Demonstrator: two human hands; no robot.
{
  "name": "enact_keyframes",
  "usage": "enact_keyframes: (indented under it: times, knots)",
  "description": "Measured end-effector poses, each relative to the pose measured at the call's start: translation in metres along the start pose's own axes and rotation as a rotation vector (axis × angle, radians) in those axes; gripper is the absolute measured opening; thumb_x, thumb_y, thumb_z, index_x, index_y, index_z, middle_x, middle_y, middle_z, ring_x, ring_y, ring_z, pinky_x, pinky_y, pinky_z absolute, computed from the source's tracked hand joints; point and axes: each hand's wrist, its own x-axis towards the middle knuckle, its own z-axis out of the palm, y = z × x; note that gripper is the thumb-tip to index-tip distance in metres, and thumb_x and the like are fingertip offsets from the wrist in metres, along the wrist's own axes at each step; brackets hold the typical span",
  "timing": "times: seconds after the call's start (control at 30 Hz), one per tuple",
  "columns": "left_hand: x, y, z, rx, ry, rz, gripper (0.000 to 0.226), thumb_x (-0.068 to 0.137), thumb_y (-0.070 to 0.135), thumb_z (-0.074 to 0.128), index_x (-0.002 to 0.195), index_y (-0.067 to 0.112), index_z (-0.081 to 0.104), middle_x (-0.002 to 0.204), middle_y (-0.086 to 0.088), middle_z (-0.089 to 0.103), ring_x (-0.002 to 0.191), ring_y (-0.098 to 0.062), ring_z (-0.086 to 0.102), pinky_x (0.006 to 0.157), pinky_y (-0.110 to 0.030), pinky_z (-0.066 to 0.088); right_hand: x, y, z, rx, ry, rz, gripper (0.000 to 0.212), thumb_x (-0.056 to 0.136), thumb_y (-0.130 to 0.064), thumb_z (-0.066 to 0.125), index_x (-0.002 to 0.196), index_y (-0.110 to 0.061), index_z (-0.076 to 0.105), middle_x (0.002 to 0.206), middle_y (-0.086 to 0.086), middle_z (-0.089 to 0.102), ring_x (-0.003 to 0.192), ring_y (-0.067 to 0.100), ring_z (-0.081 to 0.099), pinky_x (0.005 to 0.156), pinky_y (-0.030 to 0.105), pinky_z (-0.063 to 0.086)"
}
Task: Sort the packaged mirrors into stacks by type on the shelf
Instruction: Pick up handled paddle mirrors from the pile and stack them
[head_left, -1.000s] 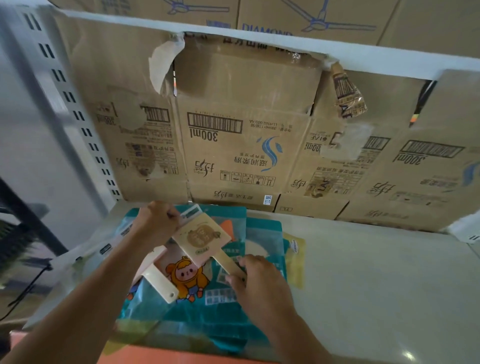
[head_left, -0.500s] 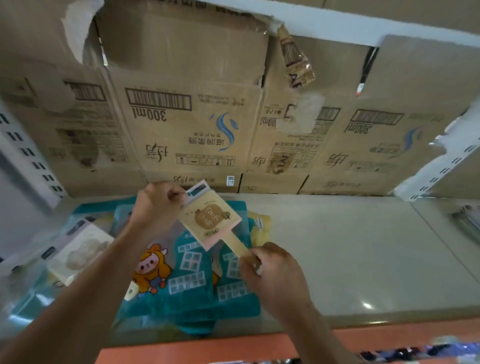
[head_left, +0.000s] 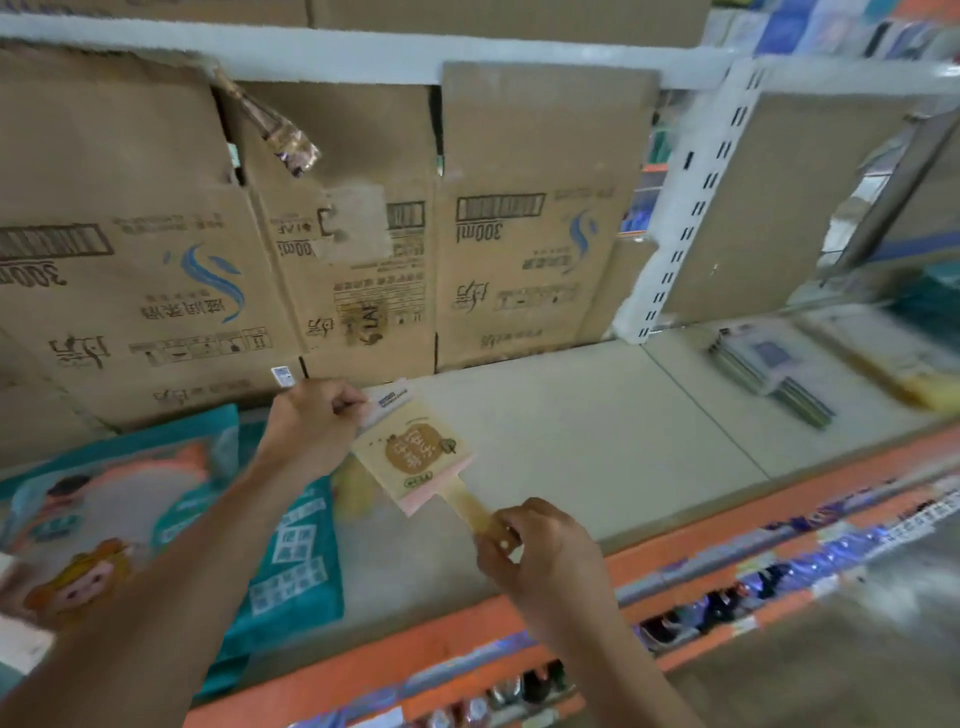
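- Mirror (head_left: 413, 457) is held over the shelf (head_left: 571, 431), beside the teal packs (head_left: 291, 551).
- Left hand (head_left: 311, 431) pinches its header; right hand (head_left: 540, 556) pinches the handle end.
- Long axis runs far-left to near-right, between them.

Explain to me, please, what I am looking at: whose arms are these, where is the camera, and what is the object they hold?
There is no machine here: these are a person's two bare arms. The camera sits on the person's head and looks forward and down, so the arms enter the picture from below. The left hand pinches the top card of a packaged hand mirror, which is beige with a brown label. The right hand pinches the end of its handle. They hold it low over the pale shelf; I cannot tell whether it touches. At the left of the shelf lie teal packages with a cartoon figure. At the far right lie blurred flat stacks. Cardboard boxes stand behind.
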Motion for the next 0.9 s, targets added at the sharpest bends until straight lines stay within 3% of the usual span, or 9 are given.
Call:
enact_keyframes:
  times: [0.07,0.13,0.3,0.4,0.5,0.63,0.7,0.8,0.9]
  knots:
    - [-0.007,0.02,0.016,-0.013,-0.012,0.017,0.007,0.087,0.027,0.064,0.089,0.026,0.07,0.086,0.006,0.063,0.082,-0.009,0.055,0.069,-0.022,0.037,-0.011,0.017,-0.012,-0.023,0.045,0.025,0.039,0.071,-0.052,0.039,0.066,-0.019,0.059,0.068,0.001,0.056,0.065,0.024,0.057,0.057,0.032,0.042]
    - [-0.015,0.04,0.032,-0.006,-0.032,0.039,0.008,0.087,0.027,0.062,0.081,0.03,0.067,0.08,0.011,0.064,0.078,-0.008,0.055,0.065,-0.022,0.038,-0.021,0.035,-0.025,-0.029,0.091,0.048,0.033,0.074,-0.047,0.044,0.061,-0.019,0.056,0.063,-0.001,0.053,0.059,0.023,0.056,0.056,0.031,0.038]
    - [-0.027,0.08,0.074,-0.105,-0.11,0.057,0.01,0.081,0.03,0.065,0.072,0.032,0.069,0.071,0.007,0.066,0.074,-0.02,0.062,0.064,-0.027,0.049,-0.044,0.077,-0.054,0.024,0.135,0.119,0.03,0.078,-0.049,0.042,0.058,-0.027,0.04,0.063,-0.006,0.048,0.063,0.019,0.053,0.06,0.027,0.033]
    - [-0.033,0.101,0.1,-0.171,-0.147,0.103,0.017,0.083,0.02,0.064,0.069,0.029,0.068,0.066,0.005,0.067,0.062,-0.018,0.061,0.069,-0.033,0.054,-0.057,0.1,-0.072,-0.022,0.19,0.15,0.034,0.082,-0.048,0.043,0.062,-0.023,0.05,0.063,-0.009,0.046,0.062,0.013,0.047,0.059,0.024,0.03]
    - [-0.04,0.123,0.126,-0.184,-0.155,0.149,0.018,0.084,0.013,0.063,0.07,0.023,0.067,0.059,0.006,0.066,0.049,-0.01,0.057,0.068,-0.036,0.057,-0.07,0.123,-0.09,-0.02,0.149,0.196,0.032,0.089,-0.044,0.047,0.074,-0.02,0.062,0.074,-0.008,0.052,0.071,0.012,0.05,0.064,0.027,0.039]
    - [-0.049,0.151,0.157,-0.21,-0.197,0.167,0.017,0.085,0.009,0.063,0.073,0.02,0.067,0.068,-0.003,0.068,0.055,-0.019,0.058,0.069,-0.038,0.056,-0.084,0.15,-0.108,-0.012,0.142,0.243,0.029,0.089,-0.041,0.054,0.067,-0.024,0.053,0.064,-0.014,0.041,0.067,0.011,0.046,0.058,0.022,0.037]
    - [-0.052,0.162,0.169,-0.219,-0.217,0.178,0.015,0.085,0.008,0.063,0.075,0.017,0.068,0.069,-0.004,0.068,0.055,-0.019,0.057,0.068,-0.037,0.056,-0.088,0.159,-0.115,-0.023,0.168,0.277,0.032,0.088,-0.039,0.057,0.062,-0.027,0.044,0.059,-0.015,0.036,0.064,0.01,0.04,0.053,0.019,0.028]
    - [-0.052,0.177,0.184,-0.241,-0.242,0.178,0.011,0.086,0.007,0.063,0.078,0.013,0.069,0.068,-0.005,0.066,0.054,-0.018,0.055,0.065,-0.034,0.056,-0.091,0.172,-0.126,-0.03,0.165,0.31,0.032,0.09,-0.039,0.054,0.063,-0.028,0.041,0.061,-0.014,0.038,0.066,0.011,0.041,0.057,0.022,0.03]
    - [-0.048,0.19,0.196,-0.272,-0.269,0.182,0.01,0.087,0.007,0.063,0.081,0.012,0.069,0.07,-0.005,0.066,0.055,-0.016,0.055,0.051,-0.019,0.052,-0.091,0.182,-0.133,0.0,0.167,0.33,0.027,0.091,-0.041,0.052,0.069,-0.026,0.047,0.068,-0.012,0.046,0.071,0.01,0.045,0.061,0.021,0.034]
